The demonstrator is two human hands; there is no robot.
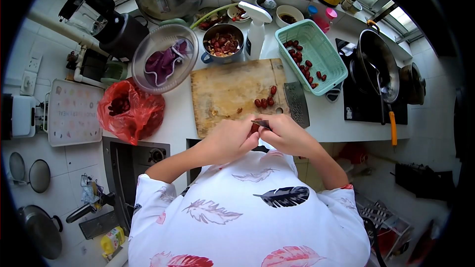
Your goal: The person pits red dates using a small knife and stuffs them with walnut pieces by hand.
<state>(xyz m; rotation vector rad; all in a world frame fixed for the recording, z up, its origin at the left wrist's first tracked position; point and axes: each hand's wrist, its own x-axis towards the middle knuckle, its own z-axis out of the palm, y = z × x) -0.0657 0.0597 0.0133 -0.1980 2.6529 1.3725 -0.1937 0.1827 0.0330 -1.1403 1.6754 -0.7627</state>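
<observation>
Close to my body, just past the front edge of the cutting board [232, 81], my two hands meet. My left hand [231, 139] is closed around a red date [255, 127], mostly covered by the fingers. A small dark blade [262, 123] sticks out of my closed right hand [291, 136] and touches the date; its handle is hidden. Several whole red dates [263, 103] lie on the board's right side. Beside them rests a wide dark cleaver blade [297, 104]. A blue-handled pot [223, 43] beyond the board holds cut date pieces.
A green basket [320, 76] with dates stands at the right, before the stove's wok [378, 64]. A red plastic bag [143, 111] with dates and a clear bowl [143, 34] holding purple cloth are at left. A white spray bottle [256, 34] stands behind the board.
</observation>
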